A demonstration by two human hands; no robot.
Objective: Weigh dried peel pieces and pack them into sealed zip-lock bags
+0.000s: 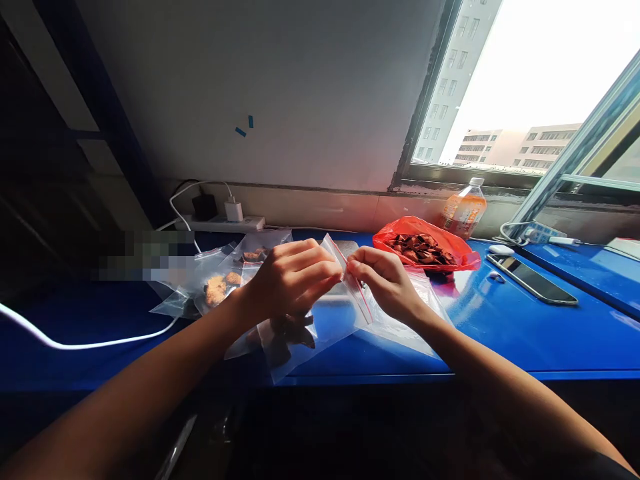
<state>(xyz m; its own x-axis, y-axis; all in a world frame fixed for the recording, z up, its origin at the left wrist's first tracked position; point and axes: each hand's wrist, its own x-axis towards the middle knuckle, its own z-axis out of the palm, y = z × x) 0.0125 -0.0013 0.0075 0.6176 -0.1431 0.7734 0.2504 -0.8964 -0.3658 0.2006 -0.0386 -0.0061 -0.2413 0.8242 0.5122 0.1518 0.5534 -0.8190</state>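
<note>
In the head view, a clear zip bag (333, 327) with a red line along its mouth hangs tilted between my hands over the blue table. Dark brown pieces (293, 337) lie in its lower left end. My left hand (295, 273) pinches the mouth from the left, its fingers pressed together. On the other side, my right hand (385, 280) grips the same edge between thumb and forefinger. Behind the hands a pale flat object (345, 250) is mostly hidden. Left of my left hand, other clear bags hold brown chunks (217, 290).
An open red plastic bag (425, 243) of dark brown pieces sits at the back right, near an orange drink bottle (465, 207). Further right lies a phone (533, 279). More clear bags (417, 307) lie under my right hand. A power strip (225, 223) with a charger runs along the wall.
</note>
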